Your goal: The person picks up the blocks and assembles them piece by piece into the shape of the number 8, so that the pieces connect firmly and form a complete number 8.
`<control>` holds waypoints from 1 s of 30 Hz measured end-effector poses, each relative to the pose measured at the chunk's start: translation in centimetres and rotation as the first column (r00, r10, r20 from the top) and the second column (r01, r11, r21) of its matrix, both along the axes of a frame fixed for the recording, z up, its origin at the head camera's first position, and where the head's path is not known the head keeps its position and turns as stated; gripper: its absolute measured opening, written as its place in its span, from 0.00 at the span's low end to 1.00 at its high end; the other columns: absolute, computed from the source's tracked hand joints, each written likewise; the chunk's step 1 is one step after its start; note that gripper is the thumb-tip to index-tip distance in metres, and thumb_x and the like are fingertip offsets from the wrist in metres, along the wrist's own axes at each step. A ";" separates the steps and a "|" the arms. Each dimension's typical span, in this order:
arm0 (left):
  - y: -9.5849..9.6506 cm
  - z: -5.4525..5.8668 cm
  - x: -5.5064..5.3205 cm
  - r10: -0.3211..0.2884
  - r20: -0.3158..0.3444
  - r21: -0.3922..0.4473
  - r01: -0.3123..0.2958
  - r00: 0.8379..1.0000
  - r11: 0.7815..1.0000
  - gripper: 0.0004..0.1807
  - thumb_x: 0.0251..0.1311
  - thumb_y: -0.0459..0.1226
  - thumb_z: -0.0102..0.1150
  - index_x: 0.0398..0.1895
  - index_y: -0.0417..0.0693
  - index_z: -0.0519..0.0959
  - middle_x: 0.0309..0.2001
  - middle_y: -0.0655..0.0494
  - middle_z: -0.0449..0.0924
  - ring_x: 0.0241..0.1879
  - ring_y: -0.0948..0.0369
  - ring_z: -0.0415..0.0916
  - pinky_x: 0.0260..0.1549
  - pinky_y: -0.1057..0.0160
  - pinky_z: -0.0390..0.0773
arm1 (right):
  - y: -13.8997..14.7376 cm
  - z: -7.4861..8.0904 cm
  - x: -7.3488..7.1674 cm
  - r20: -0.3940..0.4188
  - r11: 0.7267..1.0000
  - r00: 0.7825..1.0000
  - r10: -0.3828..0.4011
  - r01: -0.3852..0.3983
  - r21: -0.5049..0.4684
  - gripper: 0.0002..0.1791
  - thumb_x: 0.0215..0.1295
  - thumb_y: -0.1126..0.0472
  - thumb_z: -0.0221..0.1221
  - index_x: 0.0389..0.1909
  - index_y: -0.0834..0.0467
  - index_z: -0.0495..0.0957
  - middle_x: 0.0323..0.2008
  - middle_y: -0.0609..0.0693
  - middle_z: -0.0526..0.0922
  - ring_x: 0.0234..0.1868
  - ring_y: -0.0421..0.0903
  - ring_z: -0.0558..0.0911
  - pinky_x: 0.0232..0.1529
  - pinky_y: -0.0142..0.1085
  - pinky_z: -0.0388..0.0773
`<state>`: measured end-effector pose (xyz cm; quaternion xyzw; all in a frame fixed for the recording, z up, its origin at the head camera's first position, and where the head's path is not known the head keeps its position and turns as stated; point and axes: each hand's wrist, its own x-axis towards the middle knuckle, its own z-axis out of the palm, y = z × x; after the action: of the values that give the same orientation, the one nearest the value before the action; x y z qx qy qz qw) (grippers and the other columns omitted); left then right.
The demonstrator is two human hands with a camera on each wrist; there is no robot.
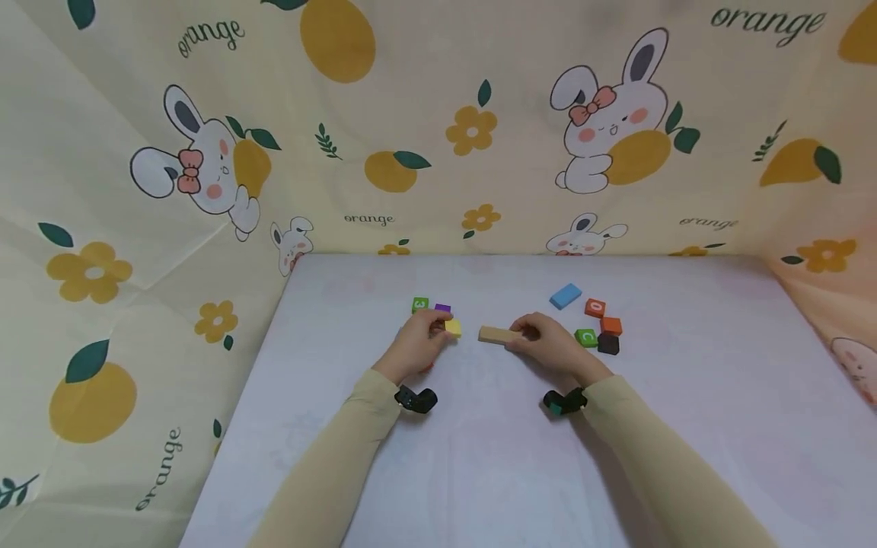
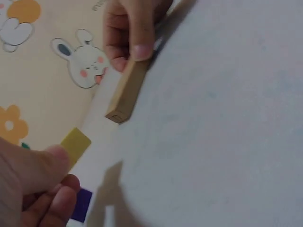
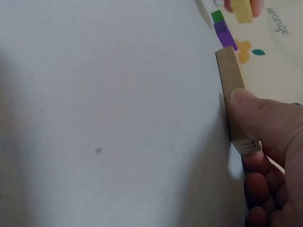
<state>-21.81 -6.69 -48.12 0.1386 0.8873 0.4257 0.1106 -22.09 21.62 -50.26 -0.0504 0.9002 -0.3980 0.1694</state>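
Between thumb and fingers, my left hand (image 1: 416,344) pinches a small yellow block (image 2: 77,143), seen above its shadow on the table in the left wrist view. My right hand (image 1: 553,348) grips one end of a long tan wooden block (image 1: 493,335), whose other end points left toward the yellow one. Dark marks show on the end faces of the wooden block (image 3: 229,75) in both wrist views. A purple block (image 1: 443,308) and a green block (image 1: 420,303) marked 3 lie just beyond my left hand. A bit of red (image 1: 428,367) peeks out beneath that hand, mostly hidden.
Right of my right hand lie a blue block (image 1: 566,296), an orange block (image 1: 595,307) marked 0, a plain orange block (image 1: 612,326), a green block (image 1: 585,338) marked C and a black block (image 1: 608,344). Patterned cloth (image 1: 425,114) walls the white table's back and sides.
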 end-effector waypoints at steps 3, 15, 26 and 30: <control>0.4 -0.2 0.0 -0.018 0.009 -0.061 0.019 1.000 0.998 0.20 0.66 0.33 0.57 0.62 0.43 0.72 0.55 0.50 0.71 0.52 0.60 0.71 0.53 0.63 0.72 | -0.1 -0.2 0.0 0.025 0.999 1.000 0.012 -0.011 -0.033 0.22 0.59 0.43 0.66 0.52 0.47 0.77 0.52 0.50 0.74 0.53 0.51 0.68 0.58 0.50 0.65; 0.8 -0.9 0.3 -0.054 -0.030 -0.249 0.045 0.998 0.967 0.20 0.67 0.36 0.58 0.61 0.48 0.74 0.59 0.53 0.72 0.60 0.57 0.68 0.58 0.58 0.68 | -0.7 -0.3 0.2 -0.002 0.993 0.998 0.064 -0.064 -0.096 0.19 0.61 0.43 0.64 0.51 0.45 0.78 0.54 0.48 0.73 0.56 0.50 0.67 0.62 0.51 0.61; 1.5 -0.2 -0.6 -0.057 -0.031 -0.300 0.045 0.998 0.953 0.19 0.65 0.37 0.60 0.59 0.48 0.76 0.56 0.53 0.76 0.59 0.56 0.70 0.58 0.58 0.68 | -0.8 -0.5 -0.4 -0.029 0.996 0.996 0.083 -0.084 -0.039 0.17 0.59 0.39 0.63 0.47 0.40 0.81 0.49 0.44 0.77 0.53 0.50 0.65 0.57 0.53 0.58; 1.7 -0.4 -1.1 -0.067 -0.014 -0.289 0.060 0.998 0.955 0.19 0.65 0.37 0.60 0.59 0.49 0.77 0.57 0.54 0.76 0.59 0.56 0.70 0.58 0.57 0.68 | -0.7 -0.6 -0.3 -0.038 0.995 0.995 0.089 -0.091 -0.032 0.17 0.58 0.38 0.64 0.46 0.38 0.81 0.47 0.42 0.78 0.53 0.49 0.65 0.57 0.54 0.54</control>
<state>-22.88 -5.03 -48.52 0.1545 0.9362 0.2865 0.1329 -22.43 20.91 -50.81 -0.1012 0.8931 -0.4041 0.1696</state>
